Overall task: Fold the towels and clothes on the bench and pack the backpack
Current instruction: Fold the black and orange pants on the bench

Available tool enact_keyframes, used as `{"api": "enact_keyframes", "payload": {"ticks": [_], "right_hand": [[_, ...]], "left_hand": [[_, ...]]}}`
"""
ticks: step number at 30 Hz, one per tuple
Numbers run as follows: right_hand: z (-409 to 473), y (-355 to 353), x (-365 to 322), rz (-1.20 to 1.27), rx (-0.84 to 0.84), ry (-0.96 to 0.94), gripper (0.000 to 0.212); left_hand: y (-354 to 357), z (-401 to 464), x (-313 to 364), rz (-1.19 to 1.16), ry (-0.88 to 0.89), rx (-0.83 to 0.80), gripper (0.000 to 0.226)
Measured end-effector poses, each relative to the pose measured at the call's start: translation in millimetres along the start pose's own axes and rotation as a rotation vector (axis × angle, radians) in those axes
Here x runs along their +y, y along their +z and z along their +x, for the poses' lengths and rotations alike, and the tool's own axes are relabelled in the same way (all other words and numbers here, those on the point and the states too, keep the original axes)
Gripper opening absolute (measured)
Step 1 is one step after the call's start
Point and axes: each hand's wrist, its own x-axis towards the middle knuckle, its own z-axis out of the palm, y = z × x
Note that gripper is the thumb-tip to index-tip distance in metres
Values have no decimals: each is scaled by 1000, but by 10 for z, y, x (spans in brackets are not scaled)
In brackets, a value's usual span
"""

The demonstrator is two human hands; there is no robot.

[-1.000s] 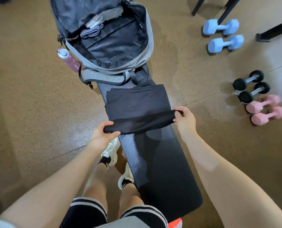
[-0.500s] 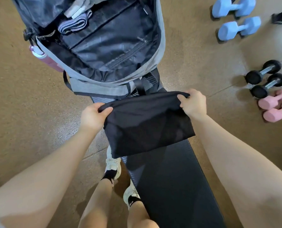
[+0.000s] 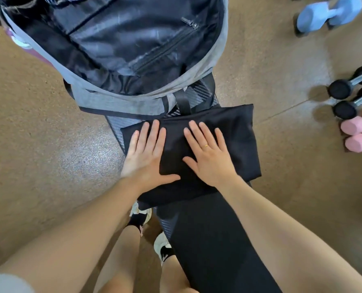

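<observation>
A black garment (image 3: 237, 132) lies folded into a rectangle across the black bench (image 3: 214, 240), just below the backpack. My left hand (image 3: 146, 153) rests flat on its left half, fingers spread, palm down. My right hand (image 3: 209, 155), with a gold ring, presses flat on the middle of the cloth. Neither hand grips anything. The grey backpack (image 3: 121, 102) lies wide open at the bench's far end, its dark lining and a zip pocket showing. A striped folded item sits at its top edge, mostly cut off.
A pink bottle (image 3: 26, 47) sits in the backpack's left side pocket. On the brown floor to the right lie blue dumbbells (image 3: 328, 13), black dumbbells (image 3: 353, 92) and pink dumbbells (image 3: 359, 134). My legs and white shoes (image 3: 140, 214) stand left of the bench.
The garment's near edge was lifted, carried toward the backpack and folded over. Both hands let go of the edge and now lie flat on the folded cloth. The view moved closer.
</observation>
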Motion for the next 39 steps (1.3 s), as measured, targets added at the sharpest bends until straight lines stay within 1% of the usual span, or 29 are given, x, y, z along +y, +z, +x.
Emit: {"api": "enact_keyframes", "payload": {"ticks": [2, 4, 6, 7, 8, 10, 12, 14, 16, 18, 19, 21, 22, 23, 25, 27, 29, 30, 31, 33, 34, 35, 37, 38, 39], "right_hand": [[-17, 43, 218, -24, -5, 46, 68], [-81, 27, 454, 22, -42, 179, 73], [-188, 10, 672, 75, -133, 316, 77], [-241, -16, 744, 80, -165, 343, 78], [-298, -58, 779, 70, -167, 338, 78], [-419, -152, 736, 21, -114, 221, 75], [-591, -180, 583, -34, -57, 43, 71], [-797, -134, 430, -54, -80, -68, 71], [-920, -55, 384, -42, -112, -92, 72], [-949, 32, 414, -27, -113, -82, 78], [-944, 61, 437, -21, -102, -75, 80], [-908, 92, 466, -4, -76, -43, 84], [-879, 95, 462, 15, -71, -8, 86], [-850, 89, 453, 38, -60, 31, 85], [-813, 71, 446, 81, 2, 90, 73], [-799, 22, 452, 120, 59, 127, 57], [-843, -67, 467, 175, 100, 137, 46], [-889, -123, 471, 211, 79, 141, 41], [-957, -193, 474, 253, 20, 159, 38], [-1166, -371, 472, 374, -154, 189, 32], [-1281, -472, 473, 451, -245, 206, 30], [-1397, -588, 470, 535, -324, 231, 29], [-1569, -845, 463, 692, -459, 309, 30], [-1635, -965, 461, 801, -510, 361, 27], [-1684, -1075, 460, 933, -545, 419, 22]], "left_hand": [[9, 9, -40, 11, 34, 16, 127], [8, 12, -36, 12, 51, 11, 128], [-1, 11, -23, 17, 29, 0, 128], [-6, 10, -10, 18, 17, 0, 127], [-19, -12, 14, 25, 6, 5, 125], [-32, -118, 74, 58, 28, 64, 117], [-6, -285, 173, 56, 123, 150, 103], [87, -478, 232, 36, 219, 191, 91], [157, -645, 224, 29, 225, 152, 89], [236, -760, 186, 53, 163, 60, 96], [262, -786, 162, 54, 149, 46, 99], [301, -788, 105, 29, 169, 81, 97], [313, -773, 76, 0, 190, 99, 93], [327, -756, 39, -34, 216, 109, 86], [324, -768, -38, -119, 243, 102, 71], [240, -807, -61, -202, 185, 117, 56], [96, -855, -48, -307, 86, 121, 44], [6, -892, -28, -347, 63, 116, 40], [-73, -937, -10, -332, 88, 124, 38], [-252, -1079, 40, -255, 212, 134, 36], [-343, -1172, 70, -294, 218, 126, 32], [-454, -1273, 110, -389, 164, 100, 28], [-653, -1434, 178, -696, -52, 21, 23], [-731, -1498, 204, -853, -153, -19, 24], [-807, -1548, 230, -971, -217, -33, 24]]}}
